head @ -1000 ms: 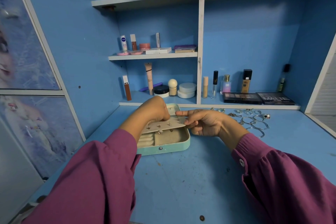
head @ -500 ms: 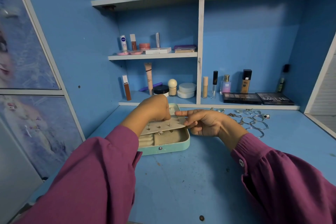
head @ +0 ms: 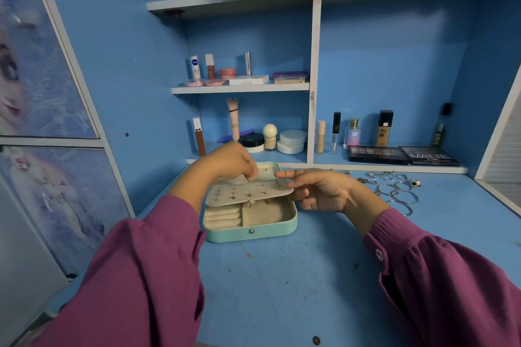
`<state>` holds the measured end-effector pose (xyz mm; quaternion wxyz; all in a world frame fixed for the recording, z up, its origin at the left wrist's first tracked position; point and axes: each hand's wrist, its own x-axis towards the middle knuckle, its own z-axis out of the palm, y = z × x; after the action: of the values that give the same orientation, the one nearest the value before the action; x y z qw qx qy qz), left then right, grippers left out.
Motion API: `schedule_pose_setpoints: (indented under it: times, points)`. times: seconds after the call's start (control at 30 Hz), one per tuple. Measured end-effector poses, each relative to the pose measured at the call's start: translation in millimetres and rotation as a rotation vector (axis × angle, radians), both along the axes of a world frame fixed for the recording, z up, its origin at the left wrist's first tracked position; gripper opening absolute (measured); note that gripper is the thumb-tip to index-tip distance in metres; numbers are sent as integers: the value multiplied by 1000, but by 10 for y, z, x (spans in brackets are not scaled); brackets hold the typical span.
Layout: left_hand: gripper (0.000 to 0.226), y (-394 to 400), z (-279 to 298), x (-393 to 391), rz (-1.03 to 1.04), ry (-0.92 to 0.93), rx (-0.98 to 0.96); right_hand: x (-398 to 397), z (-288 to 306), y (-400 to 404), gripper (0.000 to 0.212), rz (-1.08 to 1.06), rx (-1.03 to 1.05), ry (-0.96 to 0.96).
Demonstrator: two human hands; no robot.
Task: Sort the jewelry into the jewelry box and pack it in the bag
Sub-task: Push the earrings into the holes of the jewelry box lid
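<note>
While the right hand (head: 321, 191) pinches the earring panel's (head: 248, 189) edge to steady it over the jewelry box (head: 251, 229), the left hand's (head: 231, 163) curled fingertips likely seat a stud.

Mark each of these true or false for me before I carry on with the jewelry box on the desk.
1. The jewelry box is open. True.
2. The earring panel carries no earrings. False: several studs sit in it.
3. The bangles and rings lie loose on the desk, right of the box. True.
4. The right hand rests flat on the desk. False: it holds the panel's right edge.
5. The left hand is at the panel's far edge. True.
</note>
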<state>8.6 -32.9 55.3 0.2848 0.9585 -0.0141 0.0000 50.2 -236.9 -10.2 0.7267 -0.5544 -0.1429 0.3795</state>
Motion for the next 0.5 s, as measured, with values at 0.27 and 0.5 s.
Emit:
schedule_pose_setpoints:
  times: [0.27, 0.5]
  points:
    - [39, 682, -288, -245, 268, -186, -492, -10, -23, 4, 44, -44, 37, -49]
    - [49, 726, -637, -289, 223, -142, -595, -42, 21, 76, 48, -76, 111, -55]
